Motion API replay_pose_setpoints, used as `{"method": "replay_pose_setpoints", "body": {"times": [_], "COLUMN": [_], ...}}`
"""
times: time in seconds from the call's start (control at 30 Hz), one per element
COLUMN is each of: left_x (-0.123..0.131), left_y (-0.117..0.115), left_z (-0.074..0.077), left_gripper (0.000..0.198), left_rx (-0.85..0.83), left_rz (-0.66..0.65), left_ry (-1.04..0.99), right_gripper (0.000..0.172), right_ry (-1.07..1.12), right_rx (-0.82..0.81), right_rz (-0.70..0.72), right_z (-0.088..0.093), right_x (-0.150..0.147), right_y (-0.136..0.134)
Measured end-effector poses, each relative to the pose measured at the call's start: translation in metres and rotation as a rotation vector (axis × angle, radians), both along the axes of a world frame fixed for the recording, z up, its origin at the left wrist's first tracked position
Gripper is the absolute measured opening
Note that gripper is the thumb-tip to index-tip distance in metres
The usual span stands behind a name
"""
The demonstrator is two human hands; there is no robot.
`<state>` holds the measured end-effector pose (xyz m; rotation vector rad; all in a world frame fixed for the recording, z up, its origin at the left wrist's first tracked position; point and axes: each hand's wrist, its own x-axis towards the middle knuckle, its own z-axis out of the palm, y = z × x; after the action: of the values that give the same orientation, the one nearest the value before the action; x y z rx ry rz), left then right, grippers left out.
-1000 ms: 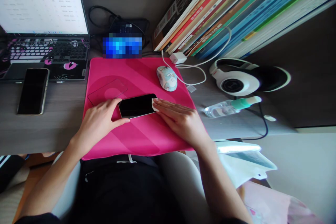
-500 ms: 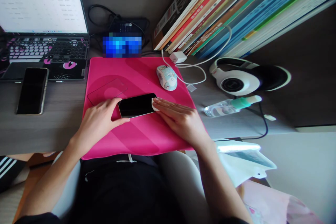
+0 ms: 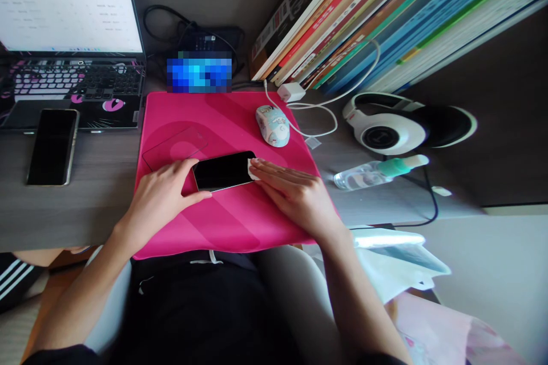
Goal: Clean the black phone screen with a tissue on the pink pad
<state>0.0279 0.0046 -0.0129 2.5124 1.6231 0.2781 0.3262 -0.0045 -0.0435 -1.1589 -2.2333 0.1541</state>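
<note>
A black-screened smartphone [image 3: 223, 171] lies face up on a pink mat [image 3: 222, 222]. My left hand [image 3: 165, 191] grips its left end between thumb and index finger. At the right end, my right hand [image 3: 295, 188] presses a small white wipe [image 3: 252, 169] to the screen's edge with its fingers together; most of the wipe is hidden under the fingertips. Just beyond my left hand, a clear rectangular sheet [image 3: 175, 148], like a screen protector, rests on the mat.
A mouse [image 3: 273, 125] sits on the mat's far right. Left are a laptop [image 3: 72, 91] and a second phone [image 3: 53, 147]. Right are a spray bottle [image 3: 363, 175], headphones [image 3: 394, 131] and a white charger [image 3: 291, 92] with its cable. Books [image 3: 325, 23] lean at the back.
Both hands, the phone and the wipe look the same as before. Only the camera view has shifted very slightly.
</note>
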Motion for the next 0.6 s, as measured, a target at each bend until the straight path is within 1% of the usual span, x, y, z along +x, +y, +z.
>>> {"method": "replay_pose_setpoints", "body": {"times": [0.6], "left_x": [0.0003], "left_y": [-0.0003], "left_z": [0.0014], "left_gripper": [0.067], "left_rx": [0.001], "left_rz": [-0.002], "left_ry": [0.0], "right_gripper": [0.037], "right_ry": [-0.013], "right_rx": [0.018], "right_rz": [0.0], "right_z": [-0.0008], "right_x": [0.0004], "right_y": [0.0001]}}
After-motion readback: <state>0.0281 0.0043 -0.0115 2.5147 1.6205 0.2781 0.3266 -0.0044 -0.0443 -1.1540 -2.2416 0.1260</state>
